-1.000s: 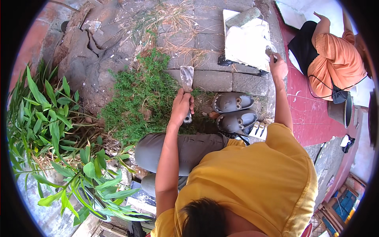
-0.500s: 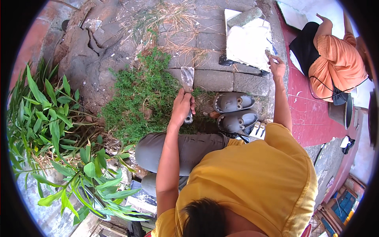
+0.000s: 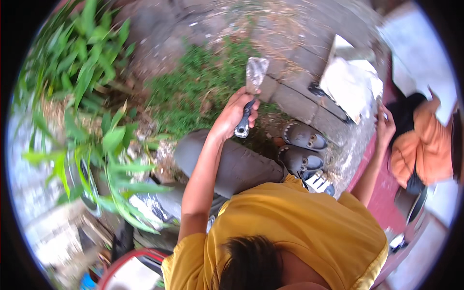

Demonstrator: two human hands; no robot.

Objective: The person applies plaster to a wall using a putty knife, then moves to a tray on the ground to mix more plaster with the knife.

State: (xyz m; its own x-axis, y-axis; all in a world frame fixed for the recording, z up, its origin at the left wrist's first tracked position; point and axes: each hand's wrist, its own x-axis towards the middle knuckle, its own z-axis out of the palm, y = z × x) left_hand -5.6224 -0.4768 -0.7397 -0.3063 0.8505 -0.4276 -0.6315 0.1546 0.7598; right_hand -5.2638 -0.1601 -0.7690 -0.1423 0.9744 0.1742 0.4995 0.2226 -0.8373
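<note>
My left hand (image 3: pixel 236 113) is closed on a putty knife (image 3: pixel 257 72) with a dark handle and a broad, smeared blade pointing up. My right hand (image 3: pixel 385 124) reaches to the lower right edge of a board (image 3: pixel 352 89) covered in white paste; its fingers are closed on a small object, too blurred to name. A pair of grey cartoon-faced clogs (image 3: pixel 302 142) sits between my hands, just beyond my bent knee.
At right a person in orange (image 3: pixel 418 150) works on a red tiled floor (image 3: pixel 367 191) beside a white surface (image 3: pixel 411 53). Leafy plants (image 3: pixel 87 72) line the left side. Grass (image 3: pixel 193 82) grows among grey pavers (image 3: pixel 304 106). A red-rimmed container (image 3: pixel 133 270) is at lower left.
The view has swung and blurred, so board, clogs and other person sit farther right and lower. My left hand shows higher and further right, with the knife handle now visible.
</note>
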